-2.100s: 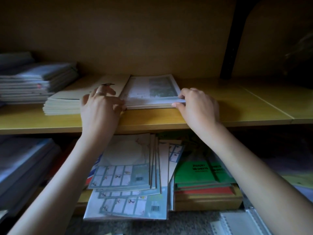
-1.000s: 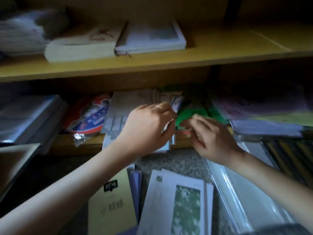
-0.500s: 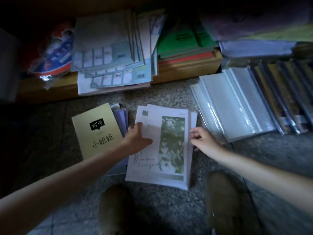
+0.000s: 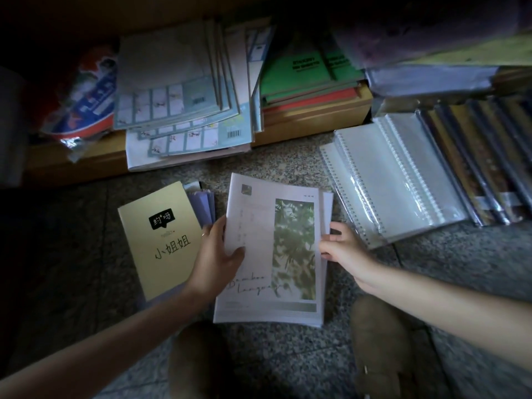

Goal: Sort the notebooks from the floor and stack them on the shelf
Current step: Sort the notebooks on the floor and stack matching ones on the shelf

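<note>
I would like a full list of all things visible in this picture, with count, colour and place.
white leaf-print notebooks: small pile, white and green, floor centre
yellow notebook: one, pale yellow, floor left, on purple ones
spiral notebooks: several, clear wrapped, floor right
grey-blue booklets: a pile, low shelf, overhanging its edge
green notebooks: a stack, green over red, low shelf
red-blue packet: one, low shelf left
left hand: grips the white pile's left edge
right hand: grips its right edge
</note>
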Demonstrator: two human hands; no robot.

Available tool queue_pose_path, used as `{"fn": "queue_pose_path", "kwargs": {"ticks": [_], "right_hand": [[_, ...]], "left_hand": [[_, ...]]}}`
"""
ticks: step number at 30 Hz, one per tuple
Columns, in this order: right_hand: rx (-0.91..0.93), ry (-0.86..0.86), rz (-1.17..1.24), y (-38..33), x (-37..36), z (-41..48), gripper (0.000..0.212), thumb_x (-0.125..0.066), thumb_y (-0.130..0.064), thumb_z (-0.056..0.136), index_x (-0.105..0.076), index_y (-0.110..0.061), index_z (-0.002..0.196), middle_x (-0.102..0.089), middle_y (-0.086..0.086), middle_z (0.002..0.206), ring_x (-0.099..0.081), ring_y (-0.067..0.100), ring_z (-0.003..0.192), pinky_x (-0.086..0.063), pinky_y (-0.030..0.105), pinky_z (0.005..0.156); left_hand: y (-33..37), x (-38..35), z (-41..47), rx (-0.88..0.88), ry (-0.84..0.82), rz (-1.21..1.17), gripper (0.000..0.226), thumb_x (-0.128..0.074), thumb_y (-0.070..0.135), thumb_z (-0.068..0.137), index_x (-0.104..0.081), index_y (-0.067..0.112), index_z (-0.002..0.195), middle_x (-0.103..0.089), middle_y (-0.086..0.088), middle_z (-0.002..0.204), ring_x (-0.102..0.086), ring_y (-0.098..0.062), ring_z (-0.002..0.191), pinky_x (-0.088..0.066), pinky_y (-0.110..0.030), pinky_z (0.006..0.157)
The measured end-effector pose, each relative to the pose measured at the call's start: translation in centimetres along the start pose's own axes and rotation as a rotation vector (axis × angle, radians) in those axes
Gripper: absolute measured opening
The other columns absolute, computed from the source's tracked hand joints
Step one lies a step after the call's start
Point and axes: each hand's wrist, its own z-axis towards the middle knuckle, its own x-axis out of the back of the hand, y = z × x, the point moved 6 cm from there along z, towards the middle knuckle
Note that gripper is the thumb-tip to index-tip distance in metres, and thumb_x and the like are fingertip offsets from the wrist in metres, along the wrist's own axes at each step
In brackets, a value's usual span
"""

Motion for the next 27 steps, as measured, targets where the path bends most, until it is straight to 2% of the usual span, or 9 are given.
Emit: {"fn": "queue_pose_path", "kwargs": {"ticks": [2, 5, 8, 11, 15, 19, 22, 25, 27], "right_hand": [[-0.005, -0.007, 0.071, 0.1, 0.1, -0.3, 0.057, -0.061, 0.004, 0.079, -0.040, -0.011, 0.130, -0.058, 0.004, 0.101, -0.057, 0.019, 0.098, -0.050, 0.044, 0.094], [-0.013, -0.023, 0.100, 0.4, 0.2, -0.3, 0.061, -0.063, 0.002, 0.078, -0.039, -0.007, 0.134, -0.057, 0.010, 0.112, -0.057, 0.023, 0.105, -0.048, 0.044, 0.096], [-0.036, -0.079, 0.135, 0.4, 0.2, -0.4, 0.054, -0.061, 0.002, 0.080, -0.046, -0.004, 0.132, -0.060, 0.012, 0.115, -0.059, 0.023, 0.104, -0.052, 0.036, 0.089], [-0.061, -0.132, 0.233, -0.3, 0.0, -0.8, 0.031, -0.055, 0.005, 0.084, -0.059, -0.003, 0.115, -0.064, 0.011, 0.099, -0.059, 0.021, 0.091, -0.049, 0.029, 0.080], [-0.047, -0.257, 0.343, -2.1, -1.7, -2.2, 0.014, -0.050, -0.004, 0.090, -0.063, -0.008, 0.095, -0.067, 0.009, 0.092, -0.062, 0.019, 0.086, -0.048, 0.030, 0.083], [0.302, -0.277, 0.148, -7.1, -2.3, -3.9, 0.045, -0.058, -0.005, 0.088, -0.045, -0.025, 0.126, -0.064, -0.001, 0.115, -0.059, 0.013, 0.108, -0.045, 0.032, 0.098], [0.583, -0.271, 0.124, -11.3, -1.7, -5.5, 0.059, -0.061, -0.007, 0.087, -0.032, -0.028, 0.135, -0.066, -0.009, 0.109, -0.061, 0.006, 0.105, -0.049, 0.021, 0.091], [0.682, -0.325, 0.092, -14.7, -1.6, -6.4, 0.056, -0.058, -0.014, 0.088, -0.032, -0.024, 0.137, -0.069, -0.017, 0.086, -0.064, 0.000, 0.081, -0.046, 0.013, 0.072], [0.746, -0.374, 0.087, -17.0, -1.5, -7.4, 0.060, -0.059, -0.020, 0.087, -0.028, -0.034, 0.137, -0.069, -0.013, 0.095, -0.065, 0.014, 0.080, -0.050, 0.021, 0.069]], "left_hand": [[0.6, 0.1, -0.8, -0.046, -0.084, -0.166, 0.062, -0.060, 0.040, 0.075, -0.037, 0.030, 0.132, -0.046, 0.000, 0.128, -0.053, -0.021, 0.117, -0.051, -0.044, 0.092], [1.0, -1.1, -2.3, -0.053, -0.321, -0.390, 0.086, -0.063, 0.031, 0.082, -0.008, 0.039, 0.148, -0.028, 0.011, 0.151, -0.041, -0.012, 0.133, -0.048, -0.038, 0.099], [1.3, -1.7, -3.3, -0.106, -0.389, -0.343, 0.094, -0.060, 0.029, 0.084, 0.011, 0.049, 0.143, -0.003, 0.019, 0.157, -0.020, -0.012, 0.143, -0.037, -0.048, 0.108], [2.6, -0.6, -3.0, -0.103, -0.347, -0.364, 0.086, -0.057, 0.017, 0.088, 0.001, 0.048, 0.144, -0.012, 0.023, 0.155, -0.025, -0.007, 0.141, -0.038, -0.041, 0.108], [7.4, 2.4, -2.3, -0.217, -0.260, -0.358, 0.083, -0.051, -0.009, 0.088, -0.017, 0.044, 0.143, -0.031, 0.025, 0.148, -0.037, -0.001, 0.133, -0.043, -0.026, 0.102], [13.0, 7.0, -2.3, -0.371, -0.088, -0.374, 0.075, -0.049, -0.007, 0.085, -0.025, 0.036, 0.141, -0.048, 0.010, 0.141, -0.053, -0.011, 0.123, -0.052, -0.026, 0.090], [16.1, 10.2, -2.5, -0.455, 0.038, -0.434, 0.074, -0.049, -0.002, 0.081, -0.025, 0.035, 0.140, -0.063, 0.004, 0.123, -0.066, -0.017, 0.103, -0.057, -0.028, 0.076], [18.4, 12.7, -2.6, -0.553, 0.149, -0.445, 0.073, -0.048, -0.003, 0.080, -0.026, 0.027, 0.143, -0.064, 0.005, 0.122, -0.065, -0.018, 0.104, -0.057, -0.031, 0.076], [19.7, 14.1, -2.5, -0.603, 0.229, -0.470, 0.070, -0.048, -0.003, 0.080, -0.031, 0.029, 0.140, -0.065, 0.007, 0.120, -0.064, -0.015, 0.106, -0.057, -0.031, 0.080]]}}
